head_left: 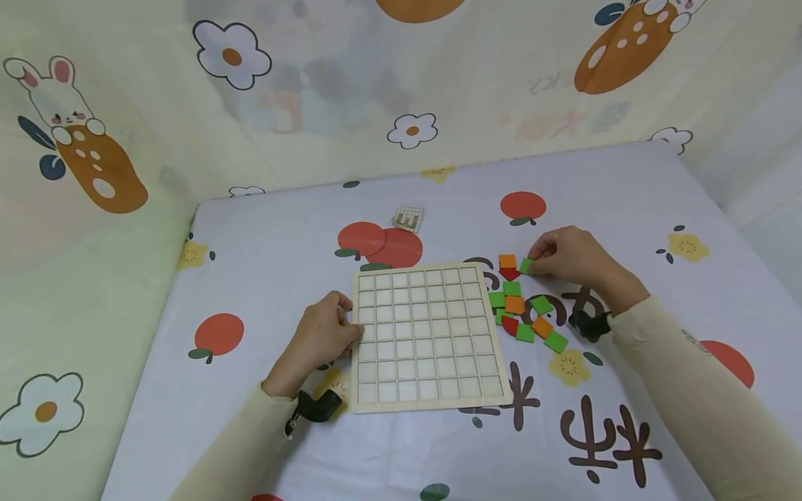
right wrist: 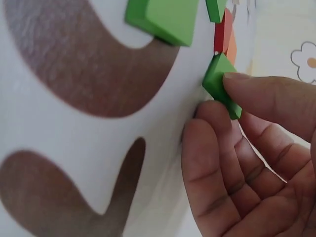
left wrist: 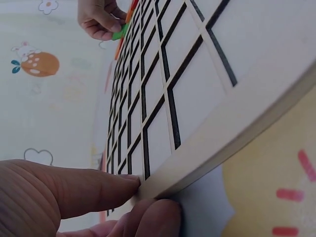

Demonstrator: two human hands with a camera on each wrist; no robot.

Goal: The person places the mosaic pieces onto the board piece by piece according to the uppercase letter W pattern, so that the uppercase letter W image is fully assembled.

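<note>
A pale wooden grid board (head_left: 432, 339) with square cells lies on the table. At its left edge my left hand (head_left: 321, 329) grips the frame, thumb on top and fingertips against the side, as the left wrist view shows. My right hand (head_left: 573, 261) is beyond the board's upper right corner. Between thumb and fingers it pinches a green square tile (right wrist: 219, 84), close over the cloth. Beside that tile are an orange tile (head_left: 507, 261) and a red piece (head_left: 510, 274). More green tiles (head_left: 555, 342) and orange tiles (head_left: 514, 305) lie scattered along the board's right side.
A small card or packet with a printed grid (head_left: 409, 218) lies behind the board. The table is covered by a white cloth (head_left: 276, 250) printed with fruit, flowers and brown characters. A patterned curtain (head_left: 338, 90) hangs behind and to the left.
</note>
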